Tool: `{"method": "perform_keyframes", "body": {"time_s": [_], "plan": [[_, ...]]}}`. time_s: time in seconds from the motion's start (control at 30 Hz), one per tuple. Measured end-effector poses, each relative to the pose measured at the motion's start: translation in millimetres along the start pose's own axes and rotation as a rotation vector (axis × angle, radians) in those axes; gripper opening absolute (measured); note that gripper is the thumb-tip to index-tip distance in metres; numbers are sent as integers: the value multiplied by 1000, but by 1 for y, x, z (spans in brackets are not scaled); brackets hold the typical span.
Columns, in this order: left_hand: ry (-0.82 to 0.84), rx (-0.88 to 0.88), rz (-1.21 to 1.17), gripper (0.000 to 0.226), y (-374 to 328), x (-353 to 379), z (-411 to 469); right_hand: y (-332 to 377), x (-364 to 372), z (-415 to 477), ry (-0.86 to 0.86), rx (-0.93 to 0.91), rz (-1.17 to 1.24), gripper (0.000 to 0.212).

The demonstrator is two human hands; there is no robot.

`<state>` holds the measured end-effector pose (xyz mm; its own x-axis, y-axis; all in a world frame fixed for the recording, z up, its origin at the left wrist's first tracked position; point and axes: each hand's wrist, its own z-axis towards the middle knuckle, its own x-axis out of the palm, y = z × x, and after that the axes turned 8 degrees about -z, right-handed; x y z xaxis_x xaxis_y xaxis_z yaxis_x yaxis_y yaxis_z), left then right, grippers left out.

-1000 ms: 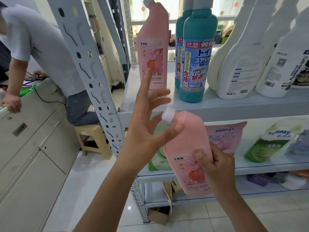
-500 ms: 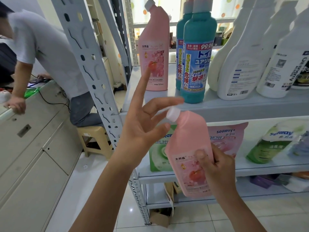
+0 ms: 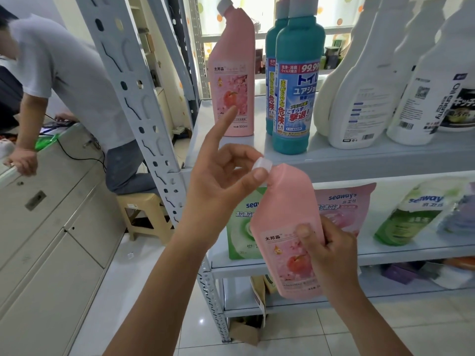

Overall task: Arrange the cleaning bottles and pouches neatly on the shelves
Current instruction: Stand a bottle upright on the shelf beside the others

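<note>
- Head view: the big change over the last second is the left hand (image 3: pixel 221 181). It was spread wide beside the bottle's neck. Now the thumb and a curled finger have closed in and pinch the white cap (image 3: pixel 262 165), with the index finger poking up on its own.
- The right hand (image 3: pixel 331 253) hasn't budged. It's wrapped round the lower body of the pink bottle (image 3: pixel 282 222), thumb on the label.
- That bottle is tilted, cap toward the left, and held in the air in front of the upper shelf (image 3: pixel 359 160)'s front edge. It isn't on any shelf yet.
- My read: that's a cap check or a steadying grip before it goes up, so the placing itself isn't done. The obvious spot looks like the left end of the upper shelf.
- Pink bottles: two, the held one plus the twin pink bottle (image 3: pixel 232 80) upright at that left end.
- Teal bottles (image 3: pixel 295 86): two, one right behind the other at the front edge.
- White bottles (image 3: pixel 359 93): at least three toward the right end. They overlap, so I can't tell exactly.
- Pouches on the middle shelf (image 3: pixel 411 253): four.
  - a green pouch (image 3: pixel 241 227) partly behind the held bottle
  - a pink pouch (image 3: pixel 344 209)
  - a green-and-white pouch (image 3: pixel 408 217)
  - a purplish pouch (image 3: pixel 460 214), cut off at the right
</note>
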<state>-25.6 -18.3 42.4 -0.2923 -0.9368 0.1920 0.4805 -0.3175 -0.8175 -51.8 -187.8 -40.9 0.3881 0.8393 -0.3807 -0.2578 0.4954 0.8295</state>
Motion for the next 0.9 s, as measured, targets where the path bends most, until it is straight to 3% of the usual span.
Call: {"method": "perform_keyframes", "body": {"time_s": [0.13, 0.3, 0.47, 0.77, 0.9], "plan": [[100, 10, 66, 93, -5, 0, -1, 1, -2, 1, -10, -19, 6, 64], [-43, 13, 64, 78, -2, 4, 0, 4, -1, 1, -21, -36, -4, 46], [-3, 66, 57, 76, -8, -1, -1, 6, -2, -1, -7, -52, 22, 42], [17, 166, 36, 72, -24, -12, -6, 26, 7, 0, 78, -88, 157, 59], [-28, 132, 111, 67, -25, -16, -13, 36, 18, 7, 75, -46, 209, 65]]}}
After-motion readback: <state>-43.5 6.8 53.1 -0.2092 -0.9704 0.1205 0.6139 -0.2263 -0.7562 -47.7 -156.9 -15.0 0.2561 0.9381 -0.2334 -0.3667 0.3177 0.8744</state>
